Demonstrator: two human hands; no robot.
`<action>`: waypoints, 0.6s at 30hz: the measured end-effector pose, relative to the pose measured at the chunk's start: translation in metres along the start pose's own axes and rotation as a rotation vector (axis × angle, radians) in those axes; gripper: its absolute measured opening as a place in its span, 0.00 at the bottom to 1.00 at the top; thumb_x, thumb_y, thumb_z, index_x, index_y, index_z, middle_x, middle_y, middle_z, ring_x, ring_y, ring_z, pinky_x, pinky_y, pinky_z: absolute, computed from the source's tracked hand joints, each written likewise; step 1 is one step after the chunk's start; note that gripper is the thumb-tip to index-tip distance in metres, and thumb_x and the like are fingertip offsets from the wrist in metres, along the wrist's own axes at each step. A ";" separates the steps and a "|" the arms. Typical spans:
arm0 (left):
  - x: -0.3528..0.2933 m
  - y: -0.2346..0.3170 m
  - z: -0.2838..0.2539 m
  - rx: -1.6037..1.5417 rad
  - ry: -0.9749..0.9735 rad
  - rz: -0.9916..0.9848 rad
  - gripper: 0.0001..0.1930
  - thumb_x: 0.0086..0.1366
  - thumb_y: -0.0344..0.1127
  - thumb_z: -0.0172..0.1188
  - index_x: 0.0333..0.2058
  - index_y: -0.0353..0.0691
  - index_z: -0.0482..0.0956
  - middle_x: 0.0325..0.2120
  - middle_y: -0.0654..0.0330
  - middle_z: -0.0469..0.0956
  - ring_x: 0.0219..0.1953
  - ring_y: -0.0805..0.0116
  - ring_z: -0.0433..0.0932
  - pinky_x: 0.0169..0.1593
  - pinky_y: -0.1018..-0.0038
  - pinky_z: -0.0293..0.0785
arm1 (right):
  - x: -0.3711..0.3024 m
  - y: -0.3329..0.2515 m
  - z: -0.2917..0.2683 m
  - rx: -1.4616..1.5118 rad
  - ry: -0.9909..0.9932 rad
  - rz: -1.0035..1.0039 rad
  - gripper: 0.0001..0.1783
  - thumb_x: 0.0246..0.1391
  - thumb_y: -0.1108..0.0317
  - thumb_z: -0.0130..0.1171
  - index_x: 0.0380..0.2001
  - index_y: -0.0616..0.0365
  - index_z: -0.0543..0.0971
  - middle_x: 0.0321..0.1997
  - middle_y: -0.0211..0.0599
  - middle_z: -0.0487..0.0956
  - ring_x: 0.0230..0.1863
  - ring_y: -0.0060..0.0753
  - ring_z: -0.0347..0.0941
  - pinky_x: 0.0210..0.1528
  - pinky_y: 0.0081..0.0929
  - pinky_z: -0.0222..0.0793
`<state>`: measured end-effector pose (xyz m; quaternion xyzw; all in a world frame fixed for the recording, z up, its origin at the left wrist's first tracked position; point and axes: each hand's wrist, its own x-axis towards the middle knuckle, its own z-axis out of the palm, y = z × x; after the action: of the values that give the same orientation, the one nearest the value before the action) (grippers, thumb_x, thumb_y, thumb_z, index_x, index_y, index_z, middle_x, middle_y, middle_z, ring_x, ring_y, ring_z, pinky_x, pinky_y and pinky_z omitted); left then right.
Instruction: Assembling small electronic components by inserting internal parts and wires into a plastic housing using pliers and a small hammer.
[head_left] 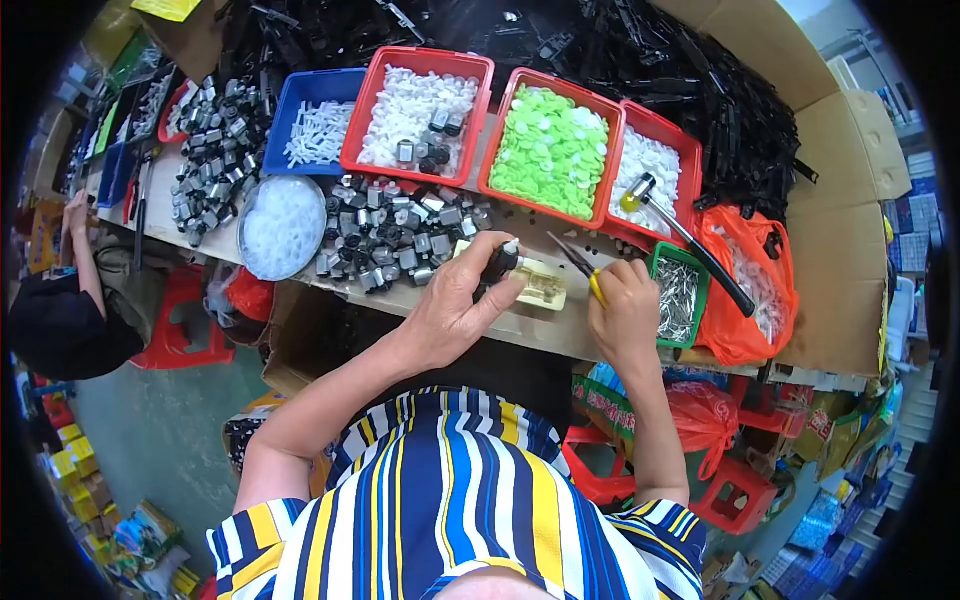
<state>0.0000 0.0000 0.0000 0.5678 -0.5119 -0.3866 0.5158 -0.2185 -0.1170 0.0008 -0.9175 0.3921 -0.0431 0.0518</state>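
My left hand [455, 300] pinches a small dark motor [500, 263] between thumb and fingers, with a white piece showing at its top. It hovers over a cream-coloured block-like holder [540, 287] on the table edge. My right hand [625, 305] is closed round a pair of pliers [597, 285] with yellow handles. Their slim dark jaws point up and left, slightly apart, away from the motor. Left of my left hand lies a pile of small silver-and-black motors [385, 235]. A green tray [697, 262] of thin metal parts stands just right of my right hand.
Behind are a blue bin [275, 130], a red bin [350, 150] of white parts and a red bin [490, 175] of green discs. A hammer [695, 245] lies across the right side, beside an orange bag [765, 335]. Another person's arm [85, 260] shows left.
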 end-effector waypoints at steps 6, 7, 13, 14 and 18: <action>0.004 -0.005 -0.003 0.121 -0.009 0.061 0.18 0.76 0.46 0.51 0.50 0.35 0.72 0.24 0.59 0.69 0.27 0.69 0.69 0.35 0.70 0.68 | -0.009 -0.025 -0.013 0.490 0.249 -0.153 0.12 0.40 0.82 0.55 0.32 0.64 0.78 0.48 0.47 0.78 0.49 0.52 0.75 0.52 0.43 0.67; 0.003 -0.006 0.000 0.132 -0.011 0.072 0.17 0.76 0.45 0.51 0.49 0.35 0.72 0.24 0.56 0.69 0.26 0.66 0.69 0.34 0.69 0.68 | -0.010 -0.027 -0.014 0.488 0.246 -0.150 0.12 0.40 0.82 0.55 0.32 0.64 0.78 0.48 0.47 0.78 0.49 0.52 0.75 0.52 0.43 0.67; 0.002 0.000 0.006 0.165 -0.082 0.099 0.14 0.74 0.41 0.53 0.47 0.35 0.73 0.27 0.48 0.73 0.30 0.46 0.75 0.34 0.63 0.70 | -0.017 -0.031 -0.019 0.435 0.182 -0.188 0.11 0.40 0.83 0.53 0.30 0.64 0.78 0.44 0.45 0.76 0.43 0.50 0.75 0.47 0.41 0.67; 0.001 0.000 0.006 0.167 -0.092 0.106 0.14 0.74 0.41 0.54 0.46 0.34 0.73 0.27 0.48 0.73 0.29 0.46 0.74 0.34 0.63 0.70 | -0.018 -0.031 -0.019 0.432 0.179 -0.190 0.11 0.40 0.83 0.53 0.30 0.64 0.78 0.44 0.45 0.76 0.43 0.50 0.75 0.47 0.41 0.67; -0.001 -0.001 0.004 0.122 -0.127 0.057 0.14 0.74 0.41 0.54 0.45 0.34 0.73 0.25 0.49 0.72 0.28 0.51 0.75 0.34 0.63 0.69 | -0.022 -0.031 -0.015 0.426 0.146 -0.228 0.08 0.42 0.83 0.57 0.29 0.64 0.74 0.39 0.46 0.76 0.37 0.52 0.74 0.39 0.41 0.66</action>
<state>-0.0033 -0.0001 -0.0017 0.5577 -0.5822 -0.3750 0.4577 -0.2135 -0.0807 0.0189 -0.9186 0.2706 -0.1964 0.2106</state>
